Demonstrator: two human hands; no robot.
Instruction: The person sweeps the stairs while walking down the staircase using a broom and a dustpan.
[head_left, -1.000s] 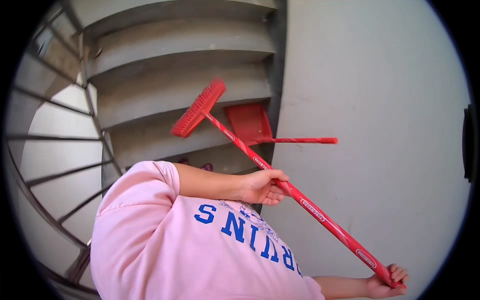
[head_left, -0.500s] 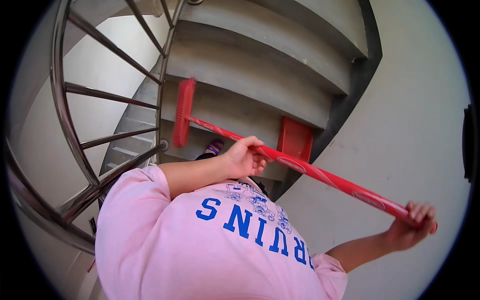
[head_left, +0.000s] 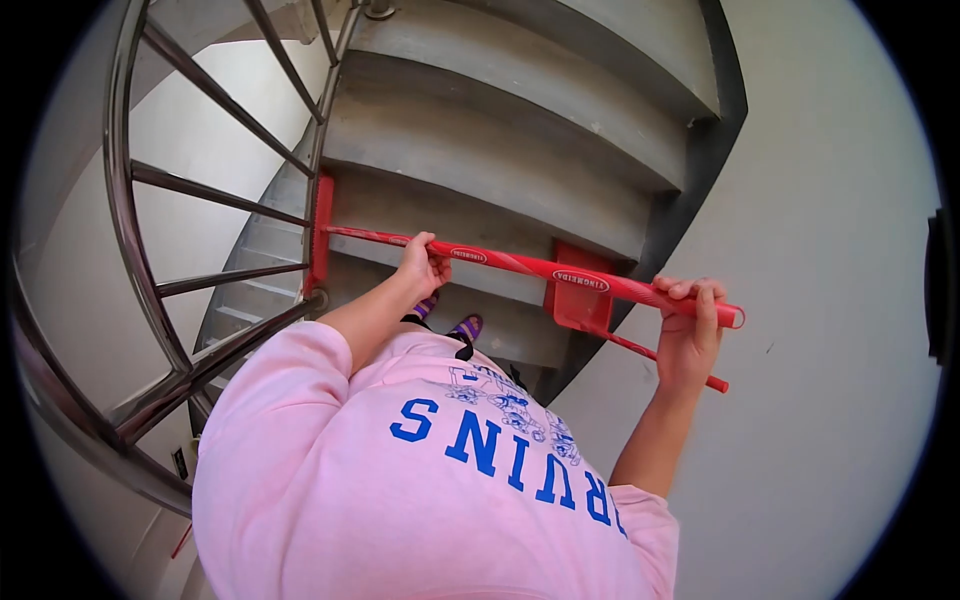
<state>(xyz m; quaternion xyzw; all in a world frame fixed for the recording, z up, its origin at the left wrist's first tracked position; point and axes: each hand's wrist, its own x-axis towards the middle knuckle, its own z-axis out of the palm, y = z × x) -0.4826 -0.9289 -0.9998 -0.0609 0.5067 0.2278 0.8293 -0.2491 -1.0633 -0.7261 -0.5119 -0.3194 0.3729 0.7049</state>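
Observation:
A red broom stretches across the view, its handle point(head_left: 520, 263) running from the railing side to the right. My left hand point(head_left: 425, 262) is closed around the lower part of the handle. My right hand point(head_left: 692, 315) wraps the handle near its top end. The broom head point(head_left: 320, 235) is at the left edge of a step, close against the railing and partly behind its bars. Below the handle, on the right side of a step near the wall, sits a red dustpan point(head_left: 578, 302). Its thin stick slants down to the right and passes behind my right wrist.
Grey curved steps point(head_left: 500, 130) rise ahead. A metal railing point(head_left: 122, 200) runs along the left, with lower stairs point(head_left: 255, 265) beyond it. At the right is a pale wall point(head_left: 820, 250) with a dark skirting band. My feet wear purple sandals point(head_left: 468, 327).
The broom has shifted left, its head going from mid-step to the railing. Both hands moved left with it, the right one also upward. The dustpan's stick and a second sandal now show.

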